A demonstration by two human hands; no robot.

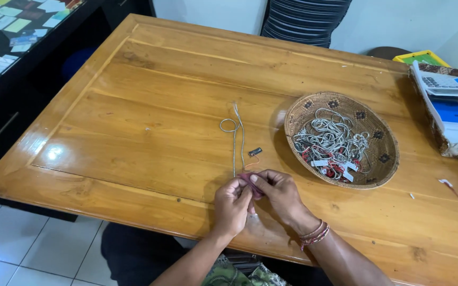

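Observation:
My left hand [231, 205] and my right hand [279, 195] meet near the front edge of the wooden table [160, 106]. Both pinch a small pink cloth [252, 181] between their fingertips. A silver chain [235, 133] runs from under the cloth away across the table and ends in a small loop. Beside the chain lies a small dark tag [255, 152] on an orange thread. My right wrist wears red and beaded bracelets [314, 235].
A round woven basket [382, 159] at the right holds several silver chains with red and white tags. A calculator [443, 85] lies on blue papers at the far right, near a yellow tray [422, 56]. A dark glass-topped cabinet [6, 37] stands left.

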